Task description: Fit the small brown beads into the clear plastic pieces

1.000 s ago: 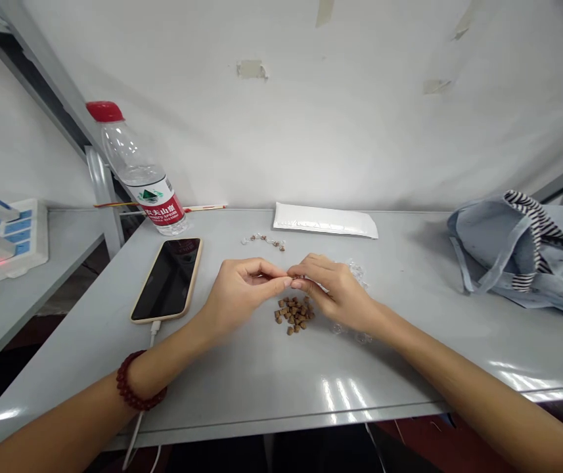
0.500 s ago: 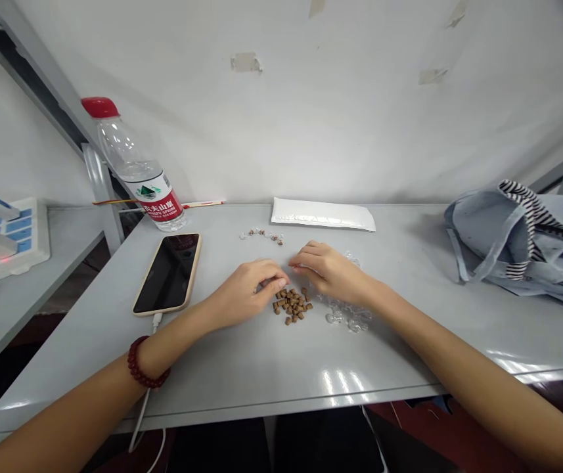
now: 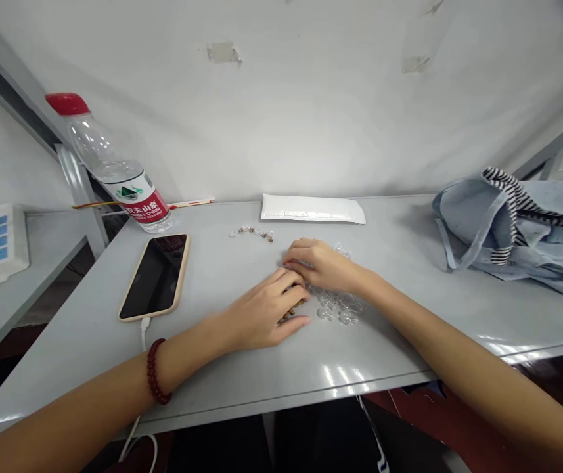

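My left hand (image 3: 265, 310) spreads over a small pile of brown nugget-like pieces (image 3: 290, 313), its thumb stretched out at the near side. Most of the pile is hidden under the fingers. Just beyond those fingertips, my right hand (image 3: 321, 264) is curled closed above the table; whatever it pinches is hidden. Beside and partly under the right wrist lies a heap of clear plastic-looking pieces (image 3: 339, 307). Farther back, a short curved row of clear and brown pieces (image 3: 252, 232) lies on the table.
A phone (image 3: 156, 276) with a white charging cable lies at the left, before a red-capped water bottle (image 3: 133, 190). A white packet (image 3: 313, 209) rests near the wall. At the right is a light-blue cloth bag (image 3: 547, 230); at far left, a power strip (image 3: 0, 246).
My left hand has shifted over the brown pile, its fingers spreading and covering most of it. My right hand stays curled in nearly the same place. The whole view has shifted slightly.
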`<state>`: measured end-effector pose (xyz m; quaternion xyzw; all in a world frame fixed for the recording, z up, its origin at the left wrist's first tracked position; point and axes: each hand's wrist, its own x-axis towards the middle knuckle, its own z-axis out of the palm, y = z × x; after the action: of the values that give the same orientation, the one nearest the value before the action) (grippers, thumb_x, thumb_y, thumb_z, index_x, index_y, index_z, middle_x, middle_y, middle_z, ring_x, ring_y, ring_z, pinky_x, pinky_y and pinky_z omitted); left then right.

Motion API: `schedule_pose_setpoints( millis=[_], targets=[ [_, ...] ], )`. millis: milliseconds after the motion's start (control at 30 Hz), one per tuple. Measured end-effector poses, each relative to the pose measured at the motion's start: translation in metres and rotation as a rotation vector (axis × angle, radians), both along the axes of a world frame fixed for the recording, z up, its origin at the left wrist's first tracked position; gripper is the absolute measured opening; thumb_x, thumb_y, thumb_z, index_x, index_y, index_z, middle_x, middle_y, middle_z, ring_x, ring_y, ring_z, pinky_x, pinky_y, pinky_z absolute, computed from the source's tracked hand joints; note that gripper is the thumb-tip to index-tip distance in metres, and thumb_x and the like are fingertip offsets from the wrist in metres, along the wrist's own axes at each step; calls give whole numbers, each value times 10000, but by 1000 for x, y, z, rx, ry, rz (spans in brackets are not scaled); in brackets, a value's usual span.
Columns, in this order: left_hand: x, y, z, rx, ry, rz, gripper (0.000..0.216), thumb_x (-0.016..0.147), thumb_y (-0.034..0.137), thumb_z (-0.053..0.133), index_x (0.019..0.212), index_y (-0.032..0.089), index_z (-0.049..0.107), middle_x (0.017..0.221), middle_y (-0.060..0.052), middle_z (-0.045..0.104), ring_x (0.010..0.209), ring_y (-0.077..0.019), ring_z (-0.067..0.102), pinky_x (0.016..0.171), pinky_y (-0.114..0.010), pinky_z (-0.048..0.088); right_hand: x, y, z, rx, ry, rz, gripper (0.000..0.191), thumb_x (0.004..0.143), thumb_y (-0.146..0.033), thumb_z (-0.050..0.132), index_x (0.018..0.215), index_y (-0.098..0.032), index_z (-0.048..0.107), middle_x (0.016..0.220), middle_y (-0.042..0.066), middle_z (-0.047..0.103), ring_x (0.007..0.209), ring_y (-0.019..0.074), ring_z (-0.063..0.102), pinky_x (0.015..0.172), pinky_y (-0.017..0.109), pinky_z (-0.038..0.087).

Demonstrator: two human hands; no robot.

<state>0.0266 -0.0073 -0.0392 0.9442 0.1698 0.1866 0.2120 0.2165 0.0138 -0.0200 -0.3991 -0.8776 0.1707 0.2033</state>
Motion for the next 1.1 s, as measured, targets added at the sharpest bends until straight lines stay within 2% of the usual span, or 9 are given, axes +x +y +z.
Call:
schedule_pose_setpoints(
  millis=[67,167,367,500,633,800,900,1000,1100],
  targets=[
    [1,1,0,13,-10,19,109,907,200,469,913,150,565,966,-86,547,935,-198,476,836,-333,459,-1,-1,-1,-2,4,-3,203,877,-100,443,851,-144,640,826,54,574,725,135,502,664,286,411],
    [-2,3,0,48,-26,55,150,905,142,411,824,156,537,872,-65,531,852,-183,463,796,-320,447,-4,-1,-4,13,-7,-9,213,899,-138,439,795,-140,626,785,46,545,687,130,477,631,283,399],
    [-12,5,-1,138,5,133,153,861,96,392,784,150,513,831,-71,522,798,-189,454,737,-331,435,-5,-3,-4,20,-19,-13,215,912,-153,433,781,-152,604,751,30,535,685,130,469,627,278,394],
    [-14,8,-2,125,15,184,125,828,95,423,766,153,515,815,-63,520,773,-184,455,714,-330,434,-3,-3,-1,13,-4,-36,210,919,-164,433,831,-160,623,723,16,575,664,124,479,630,275,389],
    [-15,11,0,-14,-69,217,115,812,114,460,740,162,536,842,-63,554,814,-189,493,735,-330,455,-1,-2,0,-3,15,-78,228,920,-170,427,854,-158,645,715,19,596,628,119,481,604,270,385],
    [-18,22,6,-407,-234,291,214,861,173,432,767,172,625,976,-62,644,952,-185,576,876,-343,460,3,2,-2,17,20,-86,209,897,-159,455,864,-160,661,752,28,612,662,124,512,627,273,404],
    [-22,27,9,-592,-267,266,302,891,211,395,785,170,675,1021,-61,671,979,-187,609,915,-345,464,5,4,-3,28,31,-101,204,879,-143,462,878,-163,665,799,37,631,699,131,537,650,279,421],
    [-25,26,12,-625,-237,183,319,894,228,401,814,171,706,1042,-68,689,995,-203,625,911,-351,486,6,4,-3,18,37,-102,213,873,-134,456,880,-168,666,806,35,639,707,133,545,655,281,429],
    [-25,18,11,-475,-161,118,255,857,246,492,987,165,696,1174,-96,651,1065,-235,610,921,-380,500,6,4,-3,7,30,-106,212,874,-136,457,877,-164,667,802,38,638,699,134,543,645,282,428]
  ],
)
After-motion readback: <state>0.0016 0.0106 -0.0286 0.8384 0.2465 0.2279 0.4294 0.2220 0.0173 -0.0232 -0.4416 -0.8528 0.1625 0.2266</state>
